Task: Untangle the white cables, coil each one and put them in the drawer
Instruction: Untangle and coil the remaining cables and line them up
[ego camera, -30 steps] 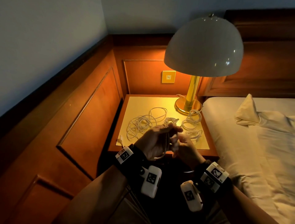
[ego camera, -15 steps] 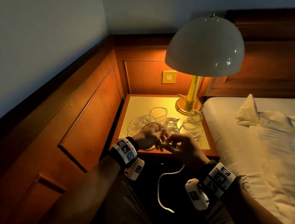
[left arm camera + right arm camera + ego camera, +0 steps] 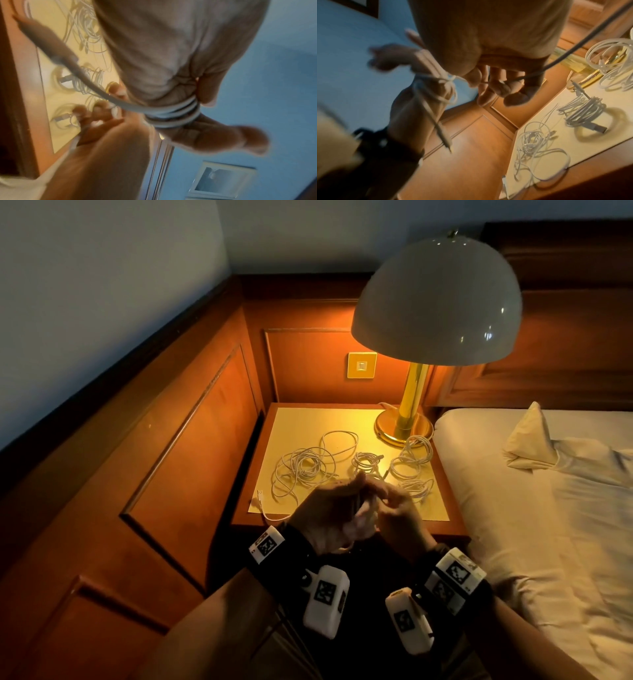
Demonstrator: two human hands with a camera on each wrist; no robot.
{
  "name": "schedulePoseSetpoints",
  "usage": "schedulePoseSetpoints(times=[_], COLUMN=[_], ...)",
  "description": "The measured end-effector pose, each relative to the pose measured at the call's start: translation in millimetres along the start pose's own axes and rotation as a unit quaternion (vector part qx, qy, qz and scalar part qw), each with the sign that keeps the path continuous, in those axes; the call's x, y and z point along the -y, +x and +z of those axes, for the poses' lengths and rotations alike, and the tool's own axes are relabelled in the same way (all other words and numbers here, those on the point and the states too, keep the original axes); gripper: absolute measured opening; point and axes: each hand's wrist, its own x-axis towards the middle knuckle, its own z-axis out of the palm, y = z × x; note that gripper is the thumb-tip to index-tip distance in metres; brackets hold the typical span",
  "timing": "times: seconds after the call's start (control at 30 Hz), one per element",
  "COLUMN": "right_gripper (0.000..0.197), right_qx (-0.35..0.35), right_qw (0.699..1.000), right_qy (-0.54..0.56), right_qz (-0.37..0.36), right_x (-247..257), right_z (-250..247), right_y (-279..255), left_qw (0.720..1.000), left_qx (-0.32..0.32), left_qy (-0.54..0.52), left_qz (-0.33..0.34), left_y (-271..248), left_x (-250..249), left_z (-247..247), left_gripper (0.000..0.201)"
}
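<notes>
At the near edge of the nightstand (image 3: 442, 529), I hold my left hand (image 3: 325, 518) and right hand (image 3: 399, 517) together, just clear of the wood. Several turns of the white cable (image 3: 173, 115) are wound around the left hand between thumb and palm, with one plug end hanging loose down the wrist. The right hand's fingers curl round the free tail, which runs off to its far side, so the strand's long axis crosses from right hand to left. I judge the right hand the working one, feeding turns over the left.

Just beyond the knuckles, three finished coils (image 3: 409, 462) lie close together toward the lamp base (image 3: 404, 428). To their left sprawls the remaining tangle (image 3: 305, 467), nearer my left hand, one plug lying near the front left corner.

Open room is best in front of the table edge; wood panelling (image 3: 191, 433) closes the left, the bed (image 3: 548, 508) the right. No drawer shows in any view.
</notes>
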Motion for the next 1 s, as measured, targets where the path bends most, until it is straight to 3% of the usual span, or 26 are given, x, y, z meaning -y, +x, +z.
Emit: schedulePoseSetpoints(times=[0.1, 0.2, 0.3, 0.37, 0.43, 0.53, 0.6, 0.67, 0.73, 0.83, 0.93, 1.0], right_gripper=[0.036, 0.018, 0.014, 0.010, 0.004, 0.006, 0.007, 0.014, 0.024, 0.028, 0.033, 0.019], right_qx=[0.073, 0.150, 0.178, 0.167, 0.133, 0.077, 0.046, 0.029, 0.017, 0.003, 0.030, 0.060], right_qw=[0.992, 0.970, 0.961, 0.956, 0.955, 0.964, 0.969, 0.974, 0.980, 0.995, 0.986, 0.968], right_qy=[-0.076, -0.186, -0.210, -0.240, -0.260, -0.235, -0.216, -0.192, -0.163, -0.067, 0.162, 0.238], right_qz=[0.067, 0.048, 0.028, -0.009, -0.046, -0.096, -0.111, -0.114, -0.113, -0.077, 0.011, 0.048], right_x=[-5, -5, -4, -2, 1, 5, 8, 7, 6, 2, -4, -7], right_z=[11, 10, 0, -9, -18, -33, -38, -39, -35, -25, -11, -2], right_y=[-11, -15, -14, -12, -7, 3, 8, 12, 14, 13, 7, 0], left_qw=[0.994, 0.973, 0.893, 0.842, 0.829, 0.860, 0.897, 0.944, 0.970, 0.989, 0.999, 0.997], left_qx=[-0.090, -0.162, -0.240, -0.246, -0.214, -0.140, -0.097, -0.056, -0.022, 0.010, -0.007, -0.043], left_qy=[-0.002, 0.149, 0.377, 0.480, 0.511, 0.469, 0.399, 0.269, 0.164, 0.090, 0.016, -0.056], left_qz=[0.057, 0.062, 0.048, 0.000, -0.074, -0.146, -0.162, -0.183, -0.177, -0.116, -0.032, 0.023], left_y=[10, 15, 16, 13, 7, -1, -4, -7, -11, -13, -9, -1], left_x=[-7, -16, -20, -21, -24, -23, -16, -7, -1, 5, 9, 9], left_z=[0, -13, -28, -36, -40, -43, -44, -43, -38, -23, -6, 0], left_gripper=[0.041, 0.038, 0.029, 0.028, 0.028, 0.052, 0.076, 0.085, 0.075, 0.045, 0.046, 0.045])
